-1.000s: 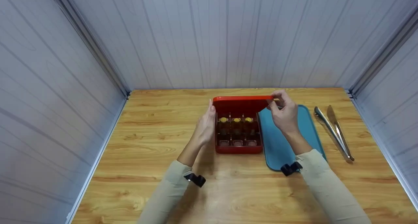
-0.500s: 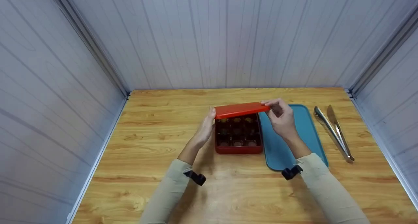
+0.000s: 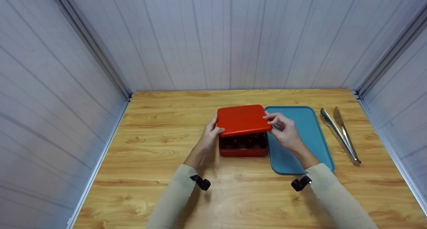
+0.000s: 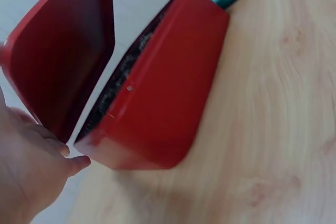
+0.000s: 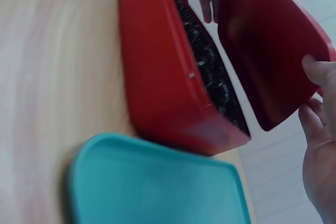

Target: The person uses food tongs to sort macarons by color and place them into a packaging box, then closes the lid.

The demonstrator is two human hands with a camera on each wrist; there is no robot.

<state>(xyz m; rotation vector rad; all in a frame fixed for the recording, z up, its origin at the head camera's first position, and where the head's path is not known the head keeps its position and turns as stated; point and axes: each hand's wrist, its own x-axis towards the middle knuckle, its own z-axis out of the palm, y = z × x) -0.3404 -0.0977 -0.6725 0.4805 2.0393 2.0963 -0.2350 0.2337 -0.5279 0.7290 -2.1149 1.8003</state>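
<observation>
The red lid (image 3: 244, 120) is held tilted above the matching red box (image 3: 243, 152), with its front edge raised off the box. At the lid's left edge my left hand (image 3: 208, 135) holds it, thumb at the front corner. My right hand (image 3: 286, 132) pinches the right edge between thumb and fingers, as the right wrist view also shows with the lid's hollow underside (image 5: 268, 51). Through the gap a dark divided insert (image 4: 123, 72) shows inside the box. What lies in its compartments is mostly covered by the lid.
A blue tray (image 3: 302, 149) lies right beside the box, partly under my right hand. Farther right, metal tongs (image 3: 337, 130) and a broad-bladed metal server (image 3: 345, 132) lie on the wooden table (image 3: 160, 149). Pale panels (image 3: 213, 38) stand behind and at both sides.
The lid has come from standing raised at the back to leaning forward and lower over the box, hiding most of the insert. Both hands have moved with it toward the front.
</observation>
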